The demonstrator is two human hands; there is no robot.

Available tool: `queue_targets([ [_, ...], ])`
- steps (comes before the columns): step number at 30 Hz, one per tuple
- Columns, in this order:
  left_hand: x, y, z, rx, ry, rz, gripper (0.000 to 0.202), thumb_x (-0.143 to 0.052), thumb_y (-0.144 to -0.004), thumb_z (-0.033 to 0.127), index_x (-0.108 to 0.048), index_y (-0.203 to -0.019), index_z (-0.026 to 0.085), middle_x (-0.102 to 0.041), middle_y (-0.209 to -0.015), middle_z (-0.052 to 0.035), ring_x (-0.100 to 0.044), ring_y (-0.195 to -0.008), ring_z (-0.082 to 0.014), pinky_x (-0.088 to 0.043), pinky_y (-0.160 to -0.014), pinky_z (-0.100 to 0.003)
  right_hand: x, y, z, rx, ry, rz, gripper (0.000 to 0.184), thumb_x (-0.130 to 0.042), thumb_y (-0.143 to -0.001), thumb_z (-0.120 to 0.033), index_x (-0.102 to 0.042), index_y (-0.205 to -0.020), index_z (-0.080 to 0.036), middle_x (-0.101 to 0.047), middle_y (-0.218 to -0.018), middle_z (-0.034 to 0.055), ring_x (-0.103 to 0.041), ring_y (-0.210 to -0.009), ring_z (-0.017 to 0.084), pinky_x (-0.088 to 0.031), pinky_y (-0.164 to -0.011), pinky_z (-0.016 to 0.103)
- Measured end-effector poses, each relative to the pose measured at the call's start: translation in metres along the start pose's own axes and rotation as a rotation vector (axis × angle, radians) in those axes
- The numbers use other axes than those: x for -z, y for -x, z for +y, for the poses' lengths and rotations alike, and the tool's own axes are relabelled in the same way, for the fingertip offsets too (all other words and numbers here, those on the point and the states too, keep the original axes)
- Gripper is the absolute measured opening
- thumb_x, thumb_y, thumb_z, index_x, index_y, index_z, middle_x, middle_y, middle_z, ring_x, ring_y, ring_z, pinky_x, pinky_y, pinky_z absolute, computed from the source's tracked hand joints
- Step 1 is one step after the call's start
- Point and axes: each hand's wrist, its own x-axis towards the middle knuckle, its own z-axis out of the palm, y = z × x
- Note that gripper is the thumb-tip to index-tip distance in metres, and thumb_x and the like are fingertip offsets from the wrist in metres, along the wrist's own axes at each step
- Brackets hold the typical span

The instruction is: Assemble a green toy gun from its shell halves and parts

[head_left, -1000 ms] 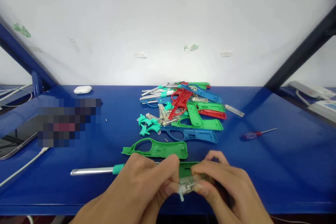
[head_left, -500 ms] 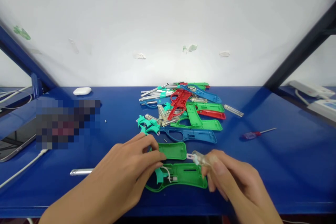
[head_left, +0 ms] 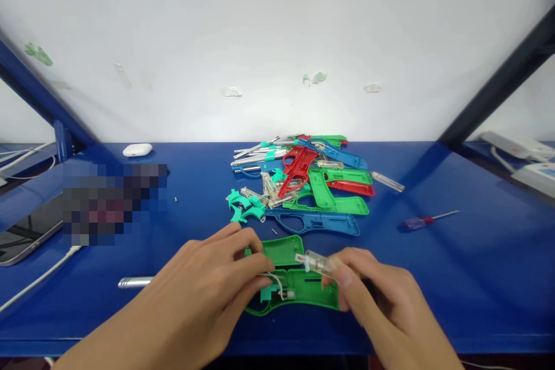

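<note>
My right hand [head_left: 366, 280] pinches a clear plastic lighter fuel tank [head_left: 319, 264] between thumb and fingers. The tank's pale nozzle end points left. Below it, a green lighter handle half [head_left: 314, 289] lies with its hollow side up, holding a turquoise trigger [head_left: 266, 292] and a small white part. From there a thin white wire [head_left: 277, 282] curves up to the fingertips of my left hand [head_left: 229, 272], which are closed on it. The other green handle half [head_left: 284, 250] lies just behind, partly covered by my left hand.
Farther back lie blue, red and green handle halves [head_left: 318, 222], turquoise triggers [head_left: 245, 205], clear tanks [head_left: 388, 181] and metal tubes [head_left: 255, 156]. A screwdriver [head_left: 418, 223] is at right. A metal tube [head_left: 134, 282], phone [head_left: 28, 231] and white case [head_left: 137, 150] are at left.
My right hand has moved left with the fuel tank, which is now over the gap between the green halves. The white wire now reaches my left fingertips.
</note>
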Motion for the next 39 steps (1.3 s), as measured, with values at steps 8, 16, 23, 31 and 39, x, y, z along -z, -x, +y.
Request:
queue_targets([
  [8,-0.007,-0.012,0.007,0.041,0.041,-0.195,0.057,-0.042,-0.096,-0.009,-0.061,-0.124,0.037,-0.058,-0.117,0.0029,-0.059,-0.092,-0.0135,-0.037,-0.071,-0.028,-0.001,0.002,0.006,0.005,-0.037,-0.029,0.047,-0.051,-0.107,-0.049,-0.061,-0.068,-0.024,-0.058,-0.063,-0.0033,-0.055,-0.062,0.014,-0.040,-0.055,0.024],
  [16,0.005,-0.024,0.014,0.074,0.057,-0.325,0.046,-0.040,-0.094,-0.002,-0.061,-0.113,0.034,-0.054,-0.126,0.0017,-0.055,-0.078,-0.0153,-0.039,-0.073,-0.032,-0.002,0.004,0.008,-0.037,-0.068,-0.053,0.048,-0.050,-0.108,-0.051,-0.060,-0.070,-0.025,-0.058,-0.066,-0.0031,-0.052,-0.062,0.015,-0.038,-0.056,0.026],
  [23,0.005,-0.029,0.011,0.087,0.120,-0.300,0.032,-0.034,-0.099,0.007,-0.058,-0.100,0.029,-0.054,-0.119,0.0011,-0.052,-0.072,-0.0144,-0.036,-0.069,-0.033,0.002,0.001,-0.001,-0.061,-0.063,-0.074,0.050,-0.048,-0.108,-0.052,-0.061,-0.068,-0.025,-0.059,-0.064,-0.0030,-0.052,-0.060,0.014,-0.038,-0.056,0.026],
  [31,0.006,-0.027,0.009,0.062,0.113,-0.294,0.039,-0.036,-0.097,0.006,-0.062,-0.107,0.033,-0.053,-0.124,0.0006,-0.055,-0.078,-0.0153,-0.040,-0.074,-0.032,-0.001,0.005,0.006,-0.027,-0.023,-0.038,0.049,-0.050,-0.108,-0.052,-0.061,-0.068,-0.024,-0.057,-0.064,-0.0027,-0.050,-0.058,0.014,-0.039,-0.053,0.025],
  [39,0.004,-0.030,0.007,0.051,0.146,-0.286,0.027,-0.042,-0.091,0.005,-0.059,-0.094,0.026,-0.053,-0.124,-0.0001,-0.055,-0.077,-0.0141,-0.040,-0.072,-0.032,-0.001,0.005,0.008,-0.025,-0.027,-0.045,0.049,-0.050,-0.107,-0.051,-0.060,-0.068,-0.025,-0.055,-0.062,-0.0033,-0.051,-0.058,0.014,-0.040,-0.052,0.024],
])
